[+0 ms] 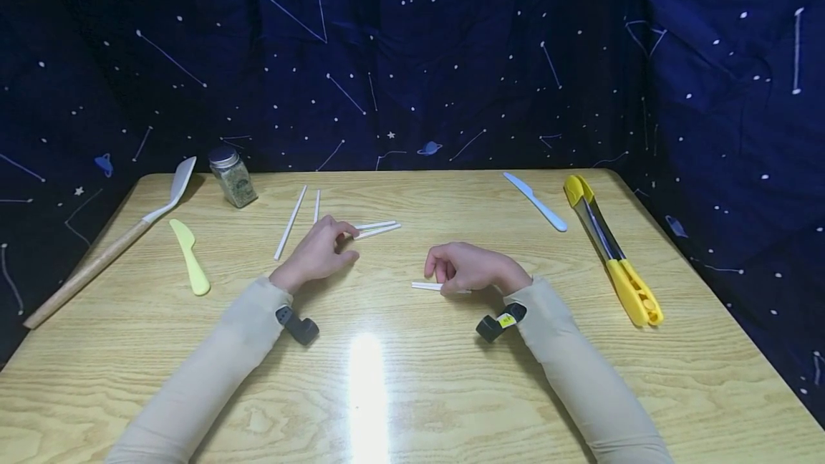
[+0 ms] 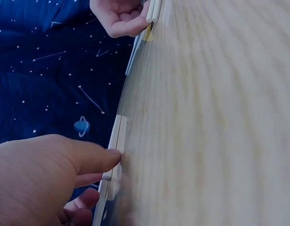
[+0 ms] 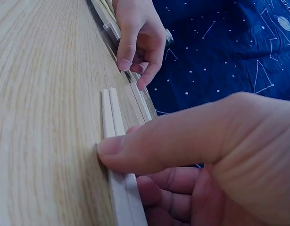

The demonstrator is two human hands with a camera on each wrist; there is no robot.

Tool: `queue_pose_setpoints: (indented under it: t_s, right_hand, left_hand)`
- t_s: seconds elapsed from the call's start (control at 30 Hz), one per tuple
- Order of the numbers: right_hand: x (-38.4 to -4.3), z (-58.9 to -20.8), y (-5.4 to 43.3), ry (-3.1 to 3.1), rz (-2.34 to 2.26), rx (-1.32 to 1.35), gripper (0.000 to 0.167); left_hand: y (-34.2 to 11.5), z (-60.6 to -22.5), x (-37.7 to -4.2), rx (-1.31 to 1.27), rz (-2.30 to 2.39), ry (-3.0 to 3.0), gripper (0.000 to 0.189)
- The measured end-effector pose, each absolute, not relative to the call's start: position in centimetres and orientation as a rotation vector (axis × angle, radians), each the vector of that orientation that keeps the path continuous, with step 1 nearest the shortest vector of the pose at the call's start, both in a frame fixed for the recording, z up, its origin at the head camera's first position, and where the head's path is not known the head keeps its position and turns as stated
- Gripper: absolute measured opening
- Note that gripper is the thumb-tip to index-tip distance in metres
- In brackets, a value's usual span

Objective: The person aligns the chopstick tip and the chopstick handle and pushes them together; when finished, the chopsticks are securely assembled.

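Sticks (image 1: 424, 285), two side by side, are pinched between thumb and fingers of the right hand (image 1: 473, 266), just above or on the tabletop (image 1: 412, 407); I cannot tell which. Another pair (image 1: 380, 228) lies at the fingertips of the left hand (image 1: 317, 249), whose thumb stands apart from its index finger, so I judge it to be gripping nothing.

My main worry is the right pinch: two thin sticks could slide over each other or twist out if the thumb presses unevenly. If the left index finger pushes without the thumb opposing it, that pair may splay or skid. A careless knuckle could also nudge the short-looking stick (image 1: 316, 205) behind it.

That stick's near end is hidden by the left hand, and the right thumb covers the middle of its pair. Whether the left fingertips touch wood, I can't make out; both wrist views crop their own hand.
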State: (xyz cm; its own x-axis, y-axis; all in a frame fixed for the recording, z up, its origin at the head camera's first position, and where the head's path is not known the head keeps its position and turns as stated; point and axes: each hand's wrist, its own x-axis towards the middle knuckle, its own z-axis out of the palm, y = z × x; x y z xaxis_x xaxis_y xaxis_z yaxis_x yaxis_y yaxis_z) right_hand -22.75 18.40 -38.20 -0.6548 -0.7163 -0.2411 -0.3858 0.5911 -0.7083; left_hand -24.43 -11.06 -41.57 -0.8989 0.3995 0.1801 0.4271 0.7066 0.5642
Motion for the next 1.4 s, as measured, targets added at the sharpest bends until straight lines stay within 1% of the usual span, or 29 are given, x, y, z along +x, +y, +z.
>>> queue_pose_setpoints:
  t_s: [0.2,0.33,0.6,0.83,1.4]
  right_hand:
    - [-22.7,-38.2,18.4,2.307,-0.850,-0.884,0.029]
    - [-22.7,-38.1,18.4,2.294,-0.854,-0.902,0.028]
    - [-22.8,-38.0,18.7,2.288,-0.845,-0.893,0.020]
    - [-23.0,-38.0,18.9,2.288,-0.853,-0.874,0.019]
    - [-23.2,-37.4,19.2,2.360,-0.910,-0.870,0.017]
  left_hand:
    - [-10.7,-41.8,-24.2,-0.736,-1.020,-2.811,0.025]
    - [-10.3,-41.7,-24.0,-0.763,-1.044,-2.809,0.023]
    - [-9.5,-41.5,-23.6,-0.719,-0.993,-2.843,0.018]
    - [-9.4,-42.0,-23.7,-0.688,-1.025,-2.852,0.011]
    - [-9.4,-42.1,-23.6,-0.604,-1.065,-2.789,0.006]
